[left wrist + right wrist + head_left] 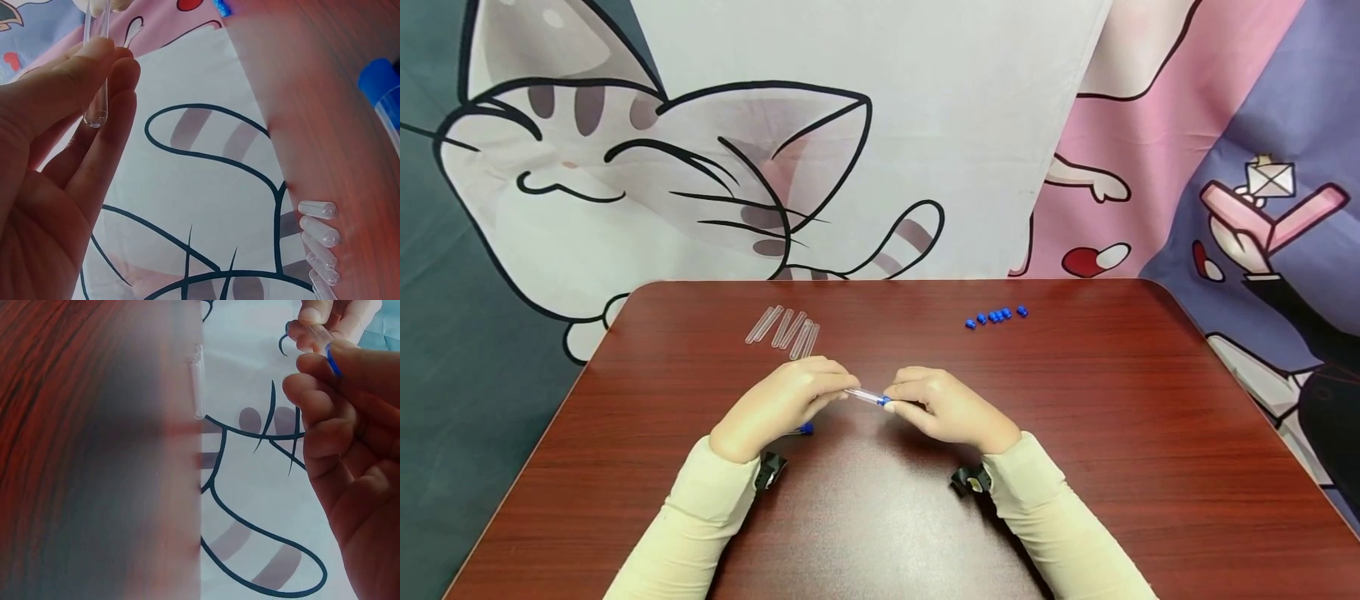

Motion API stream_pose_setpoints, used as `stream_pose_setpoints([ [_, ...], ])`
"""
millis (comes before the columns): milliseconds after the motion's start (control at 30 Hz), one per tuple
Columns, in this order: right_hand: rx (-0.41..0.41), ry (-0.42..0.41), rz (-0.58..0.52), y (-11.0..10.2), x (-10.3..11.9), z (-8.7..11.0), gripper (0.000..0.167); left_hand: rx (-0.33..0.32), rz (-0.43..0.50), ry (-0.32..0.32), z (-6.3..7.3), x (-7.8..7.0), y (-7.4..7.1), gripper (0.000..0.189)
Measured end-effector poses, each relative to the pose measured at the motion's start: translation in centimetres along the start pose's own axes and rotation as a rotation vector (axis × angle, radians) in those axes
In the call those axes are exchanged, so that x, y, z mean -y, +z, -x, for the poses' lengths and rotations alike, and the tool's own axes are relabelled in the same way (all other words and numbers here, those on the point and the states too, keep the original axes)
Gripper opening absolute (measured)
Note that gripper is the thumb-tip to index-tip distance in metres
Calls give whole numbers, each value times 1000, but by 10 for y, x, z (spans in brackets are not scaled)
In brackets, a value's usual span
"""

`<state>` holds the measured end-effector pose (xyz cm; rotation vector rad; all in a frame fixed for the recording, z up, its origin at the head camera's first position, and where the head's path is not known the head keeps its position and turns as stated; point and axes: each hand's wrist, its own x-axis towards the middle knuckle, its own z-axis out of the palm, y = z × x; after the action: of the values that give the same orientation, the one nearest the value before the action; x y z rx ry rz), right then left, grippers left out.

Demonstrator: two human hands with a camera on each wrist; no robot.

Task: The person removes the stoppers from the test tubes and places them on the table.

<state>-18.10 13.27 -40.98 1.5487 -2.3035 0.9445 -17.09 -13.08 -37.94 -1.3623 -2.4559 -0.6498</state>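
Between the two hands, above the table, a clear test tube [865,396] lies nearly level. My left hand [797,400] pinches its rounded end between thumb and fingers; in the left wrist view that tube [97,111] pokes out below the fingertips. At the other end my right hand [951,404] pinches a blue cap [883,401] at the tube's mouth. The right wrist view shows the blue cap [334,360] mostly covered by thumb and fingers. How far the cap sits in the tube cannot be told.
Several clear tubes [782,329] lie at the back left of the table [1075,500]. Several blue caps [996,317] form a row at the back right. A blue-capped tube [805,429] lies beside the left wrist, partly hidden.
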Motion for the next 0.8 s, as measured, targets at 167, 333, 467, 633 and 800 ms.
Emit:
stream_pose_setpoints([
  [167,33,15,-60,0,-3,1,9,-7,-5,17,0,0,0,17],
  [333,-4,52,-84,2,-4,2,8,-15,-7,12,0,0,2,18],
  [467,-93,89,-71,4,-1,2,7,-23,-5,-20,0,0,3,17],
  [633,-179,114,-5,7,1,0,7,-7,-28,-61,0,-2,3,15],
  [800,-175,120,29,7,1,-1,8,12,-40,-74,0,-2,4,15],
])
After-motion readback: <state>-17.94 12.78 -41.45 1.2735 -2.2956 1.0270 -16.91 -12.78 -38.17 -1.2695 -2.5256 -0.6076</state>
